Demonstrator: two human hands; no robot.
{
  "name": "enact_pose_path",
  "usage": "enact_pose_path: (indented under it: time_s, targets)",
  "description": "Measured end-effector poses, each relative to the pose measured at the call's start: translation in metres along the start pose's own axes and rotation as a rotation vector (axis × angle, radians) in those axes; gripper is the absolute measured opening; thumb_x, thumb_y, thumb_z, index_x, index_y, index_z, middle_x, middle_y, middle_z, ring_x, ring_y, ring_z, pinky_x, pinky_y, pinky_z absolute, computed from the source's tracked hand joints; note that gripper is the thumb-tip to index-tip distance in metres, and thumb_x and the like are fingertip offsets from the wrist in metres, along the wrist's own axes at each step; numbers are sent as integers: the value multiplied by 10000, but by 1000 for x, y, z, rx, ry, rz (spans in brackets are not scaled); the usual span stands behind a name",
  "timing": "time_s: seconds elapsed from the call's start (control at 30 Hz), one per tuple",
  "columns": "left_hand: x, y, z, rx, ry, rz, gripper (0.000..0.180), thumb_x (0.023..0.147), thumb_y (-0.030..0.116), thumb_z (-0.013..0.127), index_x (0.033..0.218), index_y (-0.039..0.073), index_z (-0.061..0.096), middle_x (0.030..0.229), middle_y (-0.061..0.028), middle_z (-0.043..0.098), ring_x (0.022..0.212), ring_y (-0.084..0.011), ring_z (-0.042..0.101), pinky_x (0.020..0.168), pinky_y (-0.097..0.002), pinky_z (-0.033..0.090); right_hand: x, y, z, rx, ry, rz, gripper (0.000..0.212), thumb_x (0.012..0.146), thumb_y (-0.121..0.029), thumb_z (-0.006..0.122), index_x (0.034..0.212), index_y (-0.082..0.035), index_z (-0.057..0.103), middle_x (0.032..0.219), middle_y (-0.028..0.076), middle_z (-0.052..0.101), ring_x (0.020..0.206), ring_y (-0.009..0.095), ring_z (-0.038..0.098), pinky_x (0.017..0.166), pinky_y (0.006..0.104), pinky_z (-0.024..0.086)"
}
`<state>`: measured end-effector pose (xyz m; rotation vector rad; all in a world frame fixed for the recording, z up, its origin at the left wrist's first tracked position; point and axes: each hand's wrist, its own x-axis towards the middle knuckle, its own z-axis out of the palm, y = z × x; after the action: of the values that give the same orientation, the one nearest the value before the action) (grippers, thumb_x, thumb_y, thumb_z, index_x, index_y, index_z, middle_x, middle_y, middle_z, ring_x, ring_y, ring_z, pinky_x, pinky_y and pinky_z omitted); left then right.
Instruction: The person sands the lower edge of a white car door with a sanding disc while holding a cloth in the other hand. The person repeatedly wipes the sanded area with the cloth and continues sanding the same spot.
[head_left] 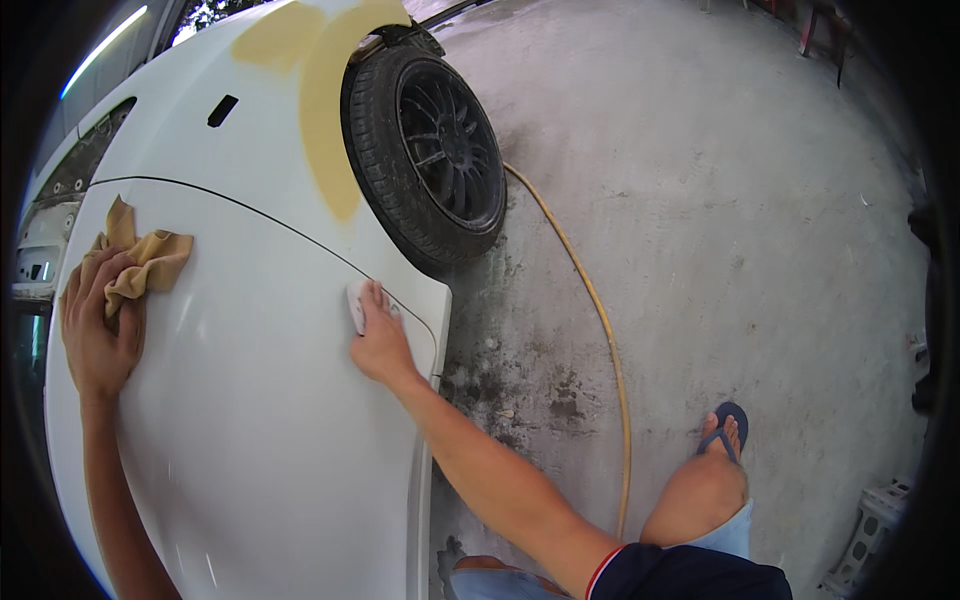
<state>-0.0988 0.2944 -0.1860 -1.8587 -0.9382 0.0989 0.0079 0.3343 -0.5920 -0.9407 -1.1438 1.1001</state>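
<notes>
A white car door panel point(270, 420) stretches out under both of my hands. At its upper left, my left hand point(102, 340) has its fingers curled around a crumpled tan cloth point(165, 258), which rests on the panel. Farther right, my right hand point(384, 342) presses a small whitish pad or block point(355, 302) against the door, just below the dark seam. The fingers cover much of that pad, so its exact kind cannot be made out. Beyond the seam, the white rear fender carries a yellowish-tan patch point(325, 140) along the wheel arch.
A black-rimmed wheel point(450, 145) stands under the arch. From beside it a yellowish hose point(592, 290) runs across the grey concrete floor point(720, 240) toward my legs. My sandalled foot point(728, 432) is at the right. A grey perforated part point(868, 530) lies at lower right.
</notes>
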Motion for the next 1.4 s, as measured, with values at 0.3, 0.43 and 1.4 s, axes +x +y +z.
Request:
enact_pose_path:
  time_s: [0.3,0.43,1.4]
  targets:
    - [2,0,4,-31,-25,0,332,865,116,630,1183,64,709,1299,-105,705,1283,-347,610,1134,-455,421,-6,44,32,120,81,157,697,1085,-255,469,1702,-75,199,1784,183,144,1654,368,93,1300,602,66]
    - [4,6,-3,-35,28,-26,342,846,122,633,1176,88,716,1289,-88,708,1281,-350,604,1142,-462,410,-12,38,39,85,193,290,725,1149,-511,300,1711,-77,157,1787,181,116,1653,378,67,1302,604,52]
    - [10,18,-15,-91,19,-64,313,829,151,672,1134,95,717,1247,-81,713,1202,-359,610,1075,-464,425,-20,13,8,-414,-39,531,645,1114,-355,350,1700,-115,231,1725,163,325,1600,402,265,1302,627,100]
